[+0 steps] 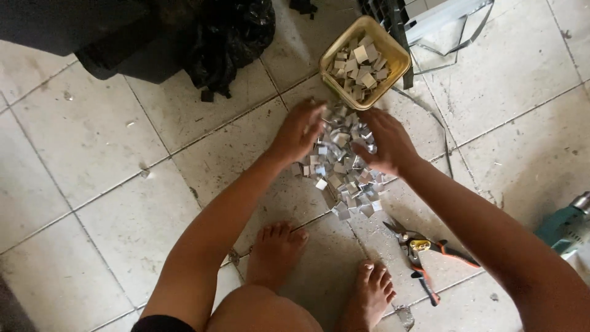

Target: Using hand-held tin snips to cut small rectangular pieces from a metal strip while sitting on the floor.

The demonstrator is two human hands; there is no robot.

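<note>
I have both hands cupped around the scrap pile (pixel 344 166) on the floor: left hand (pixel 299 131) and right hand (pixel 387 142) half-closed, scooping pieces between them. Next, I judge, lifting the handful into the tray (pixel 389 51) just beyond my grip without spilling.

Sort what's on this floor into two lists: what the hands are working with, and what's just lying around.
In use:
left hand
right hand
pile of metal pieces
yellow tray

Lying about:
snips
black bag
green power tool
</note>
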